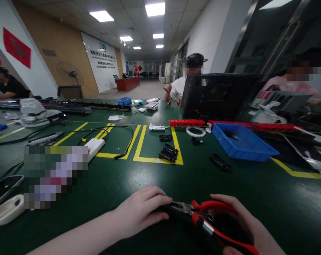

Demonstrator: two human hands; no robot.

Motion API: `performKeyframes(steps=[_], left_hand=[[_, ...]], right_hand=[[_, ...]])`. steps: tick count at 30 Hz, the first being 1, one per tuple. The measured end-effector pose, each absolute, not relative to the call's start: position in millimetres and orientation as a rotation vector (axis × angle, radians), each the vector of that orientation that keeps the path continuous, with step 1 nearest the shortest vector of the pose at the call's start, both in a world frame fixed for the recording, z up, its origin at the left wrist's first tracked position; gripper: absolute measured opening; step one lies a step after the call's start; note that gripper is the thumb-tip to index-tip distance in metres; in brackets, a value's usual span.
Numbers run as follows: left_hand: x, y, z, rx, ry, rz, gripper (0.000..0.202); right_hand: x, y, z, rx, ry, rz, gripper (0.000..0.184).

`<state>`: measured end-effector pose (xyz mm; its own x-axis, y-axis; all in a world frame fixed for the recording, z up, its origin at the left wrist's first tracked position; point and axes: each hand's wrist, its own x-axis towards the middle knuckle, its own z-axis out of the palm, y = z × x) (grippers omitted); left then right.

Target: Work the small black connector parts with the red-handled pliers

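- As I follow the work from my remote post, the person's right hand (pixel 237 219) has its grip clenched round the handles of the red-and-black pliers with a metal nose (pixel 207 227), over the near edge of the green-topped desk (pixel 133 179), right of that edge's middle.
- The pliers point left, their nose reaching the fingertips of the left hand (pixel 147 207), which comes in from the near left corner.
- Thumb and fingers of that left grip bend together beside a dark patch at the nose; I cannot tell whether they are grasping anything.
- Farther from the near edge, I see three small, elongated black pieces (pixel 167 156) inside a yellow tape rectangle (pixel 140 141), the nearer two touching.
- Another elongated black piece (pixel 221 162) lies outside the tape, toward the right edge.
- Closer to the right edge I make out a blue plastic tray (pixel 250 156) with a dark object in it, and a white ring (pixel 196 135) to its left.
- Toward the far edge stands a large black panel (pixel 216 95); a person in a white top (pixel 176 88) sits behind it.
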<state>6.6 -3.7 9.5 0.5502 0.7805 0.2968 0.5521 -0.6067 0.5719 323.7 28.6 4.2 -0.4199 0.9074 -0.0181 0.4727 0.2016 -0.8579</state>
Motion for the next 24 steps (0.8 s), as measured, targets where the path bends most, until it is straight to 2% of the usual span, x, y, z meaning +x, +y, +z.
performKeyframes(steps=[6, 12, 16, 24], left_hand=[[8, -4, 8, 2.415, 1.079, 0.796, 0.034], [10, -5, 8, 2.446, 1.104, 0.789, 0.034], [11, -5, 7, 2.514, 1.099, 0.809, 0.033], [13, -4, 3, 2.653, 1.075, 0.766, 0.029]], right_hand=[[330, 41, -1, -1.226, -2.132, 1.146, 0.078], [330, 40, 6, -1.37, -2.281, 0.846, 0.075], [326, 38, 7, -1.49, -2.381, 0.698, 0.08], [315, 42, 10, -1.313, -2.564, 0.604, 0.072]])
